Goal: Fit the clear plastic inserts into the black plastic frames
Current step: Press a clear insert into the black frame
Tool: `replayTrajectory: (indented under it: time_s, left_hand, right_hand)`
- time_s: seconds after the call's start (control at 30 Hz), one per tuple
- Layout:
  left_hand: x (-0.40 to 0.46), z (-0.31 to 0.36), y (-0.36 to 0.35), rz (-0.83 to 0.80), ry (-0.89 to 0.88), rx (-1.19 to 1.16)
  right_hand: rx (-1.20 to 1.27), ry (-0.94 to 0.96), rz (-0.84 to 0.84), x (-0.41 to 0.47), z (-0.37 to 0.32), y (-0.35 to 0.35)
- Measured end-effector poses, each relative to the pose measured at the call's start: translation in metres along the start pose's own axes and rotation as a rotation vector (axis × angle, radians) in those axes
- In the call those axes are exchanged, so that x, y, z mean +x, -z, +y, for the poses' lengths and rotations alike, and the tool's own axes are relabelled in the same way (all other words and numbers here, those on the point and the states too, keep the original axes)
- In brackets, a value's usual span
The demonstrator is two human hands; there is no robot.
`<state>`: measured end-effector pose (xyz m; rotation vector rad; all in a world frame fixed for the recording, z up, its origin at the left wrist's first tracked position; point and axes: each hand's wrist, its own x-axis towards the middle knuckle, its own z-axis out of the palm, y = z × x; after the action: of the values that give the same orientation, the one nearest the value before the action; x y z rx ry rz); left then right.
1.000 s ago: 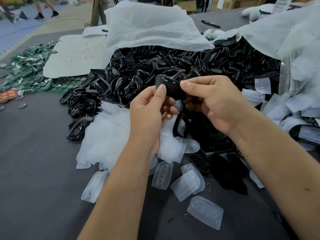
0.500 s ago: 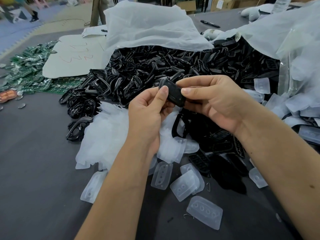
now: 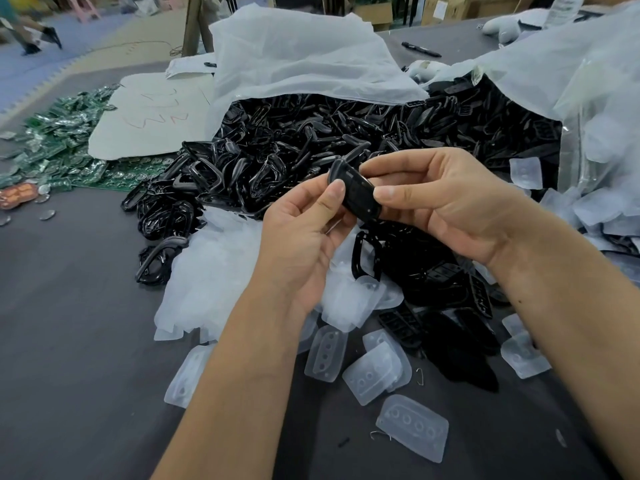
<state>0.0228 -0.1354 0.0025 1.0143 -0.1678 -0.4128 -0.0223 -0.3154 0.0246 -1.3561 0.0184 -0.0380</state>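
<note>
Fingers of left hand (image 3: 304, 237) and right hand (image 3: 446, 199) pinch black frame (image 3: 356, 194).

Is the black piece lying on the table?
No, both the left hand and the right hand pinch the black piece up in the air above the piles.
</note>
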Motion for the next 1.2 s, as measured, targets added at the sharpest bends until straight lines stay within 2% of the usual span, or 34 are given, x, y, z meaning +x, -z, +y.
replayTrajectory:
  time_s: [0.13,0.23,0.3,0.4,0.53,0.63,0.73,0.8,0.87,0.93,1.2]
  left_hand:
    - [-0.001,0.001,-0.001,-0.011,-0.015,-0.043]
    - [0.001,-0.002,-0.005,0.070,0.003,0.069]
    - [0.002,-0.001,-0.005,0.106,0.077,0.181]
    - [0.005,0.002,-0.003,0.105,0.161,0.196]
    - [0.003,-0.001,-0.003,0.101,0.089,0.210]
    - [0.002,-0.003,-0.003,0.092,0.025,0.201]
    - [0.002,-0.005,-0.003,0.080,-0.052,0.223]
    - [0.002,-0.007,-0.003,0.072,-0.101,0.236]
    - [0.002,-0.008,-0.002,0.062,-0.134,0.251]
    - [0.002,-0.008,-0.001,0.058,-0.156,0.266]
    - [0.000,-0.007,-0.003,0.088,-0.159,0.318]
  right_hand:
    - [-0.174,0.126,0.045,-0.002,-0.007,-0.005]
    - [-0.534,0.283,0.160,-0.004,-0.015,-0.006]
    - [-0.786,0.414,0.195,-0.005,-0.021,-0.009]
    - [-1.078,0.569,0.122,-0.008,-0.027,-0.017]
    - [-1.248,0.558,0.001,-0.010,-0.029,-0.022]
    - [-1.151,0.561,0.004,-0.010,-0.030,-0.016]
    - [-0.879,0.582,0.192,-0.006,-0.023,-0.012]
    - [-0.785,0.448,0.309,-0.002,-0.018,-0.010]
    - [-0.693,0.222,0.260,0.000,-0.012,-0.009]
    - [-0.570,0.078,0.205,0.000,-0.007,-0.010]
    - [-0.388,0.034,0.219,0.000,-0.005,-0.011]
